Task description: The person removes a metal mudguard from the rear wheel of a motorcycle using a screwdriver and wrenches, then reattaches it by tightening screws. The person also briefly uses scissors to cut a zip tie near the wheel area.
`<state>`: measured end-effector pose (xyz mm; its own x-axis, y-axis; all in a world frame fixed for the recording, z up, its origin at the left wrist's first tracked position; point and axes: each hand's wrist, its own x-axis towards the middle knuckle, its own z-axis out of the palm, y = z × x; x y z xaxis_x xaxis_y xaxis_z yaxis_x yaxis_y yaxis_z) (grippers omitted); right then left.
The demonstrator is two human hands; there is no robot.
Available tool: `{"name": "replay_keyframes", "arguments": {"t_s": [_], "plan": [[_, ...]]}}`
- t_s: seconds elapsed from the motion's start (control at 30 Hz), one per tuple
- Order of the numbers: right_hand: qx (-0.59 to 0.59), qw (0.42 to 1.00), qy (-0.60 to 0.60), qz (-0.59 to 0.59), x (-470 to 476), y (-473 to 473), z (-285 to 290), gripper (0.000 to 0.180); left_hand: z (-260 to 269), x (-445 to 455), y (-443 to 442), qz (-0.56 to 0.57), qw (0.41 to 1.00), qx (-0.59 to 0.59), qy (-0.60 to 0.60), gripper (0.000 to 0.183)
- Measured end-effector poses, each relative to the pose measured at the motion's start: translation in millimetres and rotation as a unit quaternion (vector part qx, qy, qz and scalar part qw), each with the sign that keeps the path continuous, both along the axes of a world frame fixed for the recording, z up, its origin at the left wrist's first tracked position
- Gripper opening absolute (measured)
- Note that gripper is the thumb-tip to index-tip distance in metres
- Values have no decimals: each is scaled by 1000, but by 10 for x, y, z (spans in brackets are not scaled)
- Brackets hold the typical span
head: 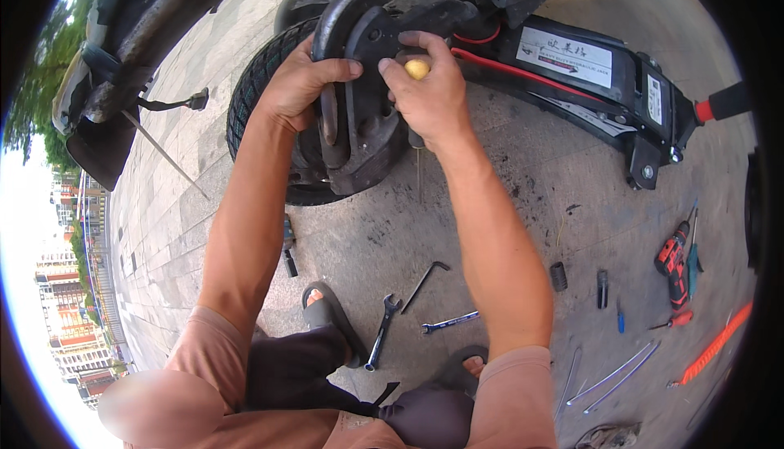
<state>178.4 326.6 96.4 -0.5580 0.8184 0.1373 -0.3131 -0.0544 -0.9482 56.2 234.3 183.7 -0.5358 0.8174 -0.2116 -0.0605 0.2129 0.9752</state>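
Note:
My left hand point(300, 85) is closed around a curved dark tube point(334, 20) beside the black cover point(373, 69) of a two-wheeler, its thumb lying across the front. In my right hand point(432, 91) is a screwdriver with a yellow handle end point(417, 69). Its thin shaft point(419, 173) points down below my palm. The right thumb and forefinger are beside the cover's right edge; whether they touch it I cannot tell. A black tyre point(245, 94) stands behind the cover, partly hidden by my left hand and forearm.
A hydraulic floor jack point(563, 69) reaches under the vehicle from the right. On the paving lie a combination wrench point(383, 332), a hex key point(422, 287), a second wrench point(450, 323), sockets point(558, 277), a red-black cordless drill point(674, 265) and an orange coiled hose point(716, 345). A detached body part point(147, 32) is upper left.

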Motion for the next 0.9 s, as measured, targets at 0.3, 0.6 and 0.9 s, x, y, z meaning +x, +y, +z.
{"name": "replay_keyframes", "arguments": {"t_s": [0.3,0.6,0.9], "plan": [[-108,993,52,-9,-57,-186,54,65,-94,-93,-64,-58,996,59,-37,55],[-202,964,171,33,96,-196,-152,63,-148,9,-42,-18,997,67,39,47],[-48,996,2,-74,-47,-275,-214,34,-281,73,-42,46,918,111,378,85]]}}
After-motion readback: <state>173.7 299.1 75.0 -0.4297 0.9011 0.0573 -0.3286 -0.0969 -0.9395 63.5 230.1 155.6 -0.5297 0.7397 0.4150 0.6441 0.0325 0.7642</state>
